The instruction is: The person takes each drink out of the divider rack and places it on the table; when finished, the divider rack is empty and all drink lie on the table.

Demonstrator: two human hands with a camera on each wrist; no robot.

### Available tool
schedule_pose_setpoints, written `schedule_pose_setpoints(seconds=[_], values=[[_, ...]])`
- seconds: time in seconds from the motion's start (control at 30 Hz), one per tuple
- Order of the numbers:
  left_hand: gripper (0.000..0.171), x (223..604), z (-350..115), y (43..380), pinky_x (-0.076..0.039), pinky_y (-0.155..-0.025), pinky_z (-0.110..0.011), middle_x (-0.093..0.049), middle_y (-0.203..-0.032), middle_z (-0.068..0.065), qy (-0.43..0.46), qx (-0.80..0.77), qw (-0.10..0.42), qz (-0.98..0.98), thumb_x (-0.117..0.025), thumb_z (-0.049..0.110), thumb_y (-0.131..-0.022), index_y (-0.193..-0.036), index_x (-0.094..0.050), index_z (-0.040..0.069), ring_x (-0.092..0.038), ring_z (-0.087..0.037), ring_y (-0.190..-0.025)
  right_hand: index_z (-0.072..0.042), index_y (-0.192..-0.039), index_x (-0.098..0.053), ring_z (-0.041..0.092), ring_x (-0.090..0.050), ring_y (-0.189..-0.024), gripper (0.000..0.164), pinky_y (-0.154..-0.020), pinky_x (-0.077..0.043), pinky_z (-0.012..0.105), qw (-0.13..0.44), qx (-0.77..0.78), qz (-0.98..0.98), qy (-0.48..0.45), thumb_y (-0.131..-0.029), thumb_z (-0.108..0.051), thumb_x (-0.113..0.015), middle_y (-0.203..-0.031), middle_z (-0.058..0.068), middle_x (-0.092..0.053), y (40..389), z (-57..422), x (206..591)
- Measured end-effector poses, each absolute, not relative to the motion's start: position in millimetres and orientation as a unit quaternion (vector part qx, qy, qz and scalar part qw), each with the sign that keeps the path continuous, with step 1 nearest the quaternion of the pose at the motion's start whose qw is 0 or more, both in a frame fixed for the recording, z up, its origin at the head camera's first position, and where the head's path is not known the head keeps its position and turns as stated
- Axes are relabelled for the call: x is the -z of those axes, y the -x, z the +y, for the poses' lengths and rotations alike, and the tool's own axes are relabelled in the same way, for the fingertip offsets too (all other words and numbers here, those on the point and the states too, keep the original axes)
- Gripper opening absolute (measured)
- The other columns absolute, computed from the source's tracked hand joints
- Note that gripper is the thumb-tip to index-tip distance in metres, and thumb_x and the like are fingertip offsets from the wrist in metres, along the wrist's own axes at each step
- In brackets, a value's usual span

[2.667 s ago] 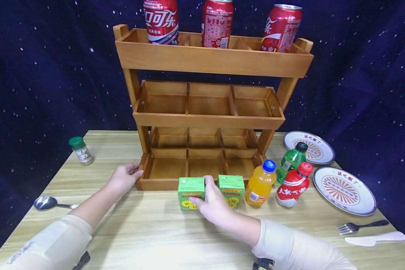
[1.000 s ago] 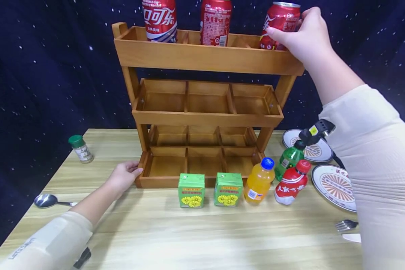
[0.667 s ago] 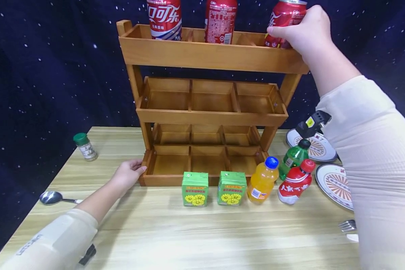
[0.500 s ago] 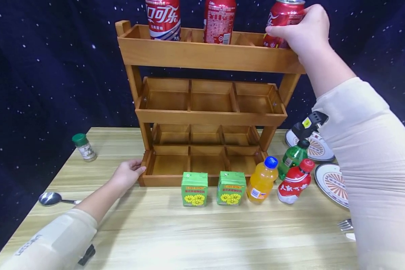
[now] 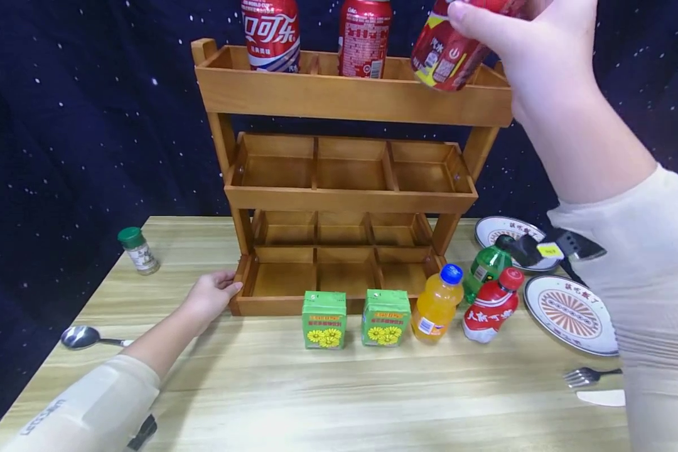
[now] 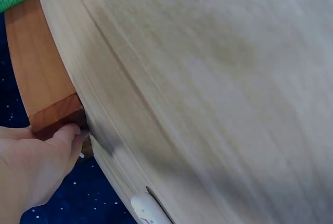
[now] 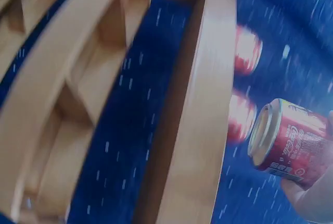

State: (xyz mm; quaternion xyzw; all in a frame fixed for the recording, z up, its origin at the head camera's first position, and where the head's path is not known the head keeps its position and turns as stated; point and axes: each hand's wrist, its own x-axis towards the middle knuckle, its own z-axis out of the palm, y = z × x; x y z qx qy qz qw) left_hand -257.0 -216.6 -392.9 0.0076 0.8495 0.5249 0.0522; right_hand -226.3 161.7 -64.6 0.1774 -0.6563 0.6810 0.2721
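My right hand (image 5: 559,56) grips a red cola can (image 5: 449,53) at the top right. The can is tilted, its base over the front board of the top tier. In the right wrist view the can's (image 7: 294,143) bottom faces the rack. Two more cola cans (image 5: 271,37) stand in the left and middle compartments of that tier. Low on the left, my left hand (image 5: 211,295) holds the bottom corner of the wooden rack (image 5: 350,201). The left wrist view shows thumb and fingers pinching the rack's end (image 6: 57,114).
Two green drink cartons (image 5: 324,320) stand before the rack. Right of them are an orange juice bottle (image 5: 437,304), a green bottle (image 5: 486,270) and a red-wrapped bottle (image 5: 491,307). Plates (image 5: 570,314), a fork (image 5: 587,376) and a knife (image 5: 601,397) lie right; a spoon (image 5: 81,338) and shaker (image 5: 139,251) left.
My right hand went from the cartons up to the right-hand can, took hold of it, then lifted and tilted it toward me out of its compartment. My left hand stays at the rack's corner.
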Motion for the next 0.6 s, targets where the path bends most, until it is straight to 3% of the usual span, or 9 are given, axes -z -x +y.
schedule_pose_setpoints(seconds=[0.13, 0.27, 0.6], values=[[0.048, 390.9, -215.2, 256.8, -0.032, -0.1, -0.042, -0.032, -0.132, -0.032, -0.007, -0.527, 0.057, 0.848, -0.044, 0.007, -0.094, -0.13, -0.026, -0.018, -0.032, -0.038, -0.122, -0.003, -0.116, -0.047, 0.023, -0.05, -0.108, 0.057, -0.089, -0.044, 0.026, 0.23, -0.707, -0.629, -0.224, -0.067, 0.001, -0.076, -0.116, 0.013, -0.054, 195.7, 147.9, 91.1], [0.049, 390.0, -214.5, 256.6, -0.031, -0.1, -0.042, -0.031, -0.133, -0.032, -0.003, -0.528, 0.067, 0.847, -0.044, 0.008, -0.094, -0.131, -0.025, -0.017, -0.031, -0.038, -0.123, -0.002, -0.116, -0.048, 0.027, -0.052, -0.104, 0.056, -0.089, -0.045, 0.03, 0.175, -0.683, -0.674, -0.221, -0.068, -0.001, -0.076, -0.113, 0.015, -0.056, 169.5, 133.9, 124.9], [0.049, 391.0, -217.7, 258.5, -0.035, -0.098, -0.041, -0.034, -0.132, -0.031, -0.003, -0.519, 0.067, 0.852, -0.044, 0.01, -0.094, -0.131, -0.026, -0.016, -0.034, -0.037, -0.121, -0.004, -0.114, -0.045, 0.02, -0.055, -0.102, 0.06, -0.091, -0.044, 0.032, 0.049, -0.639, -0.705, -0.303, -0.064, 0.003, -0.077, -0.111, 0.007, -0.056, 147.5, 88.7, 218.8]])
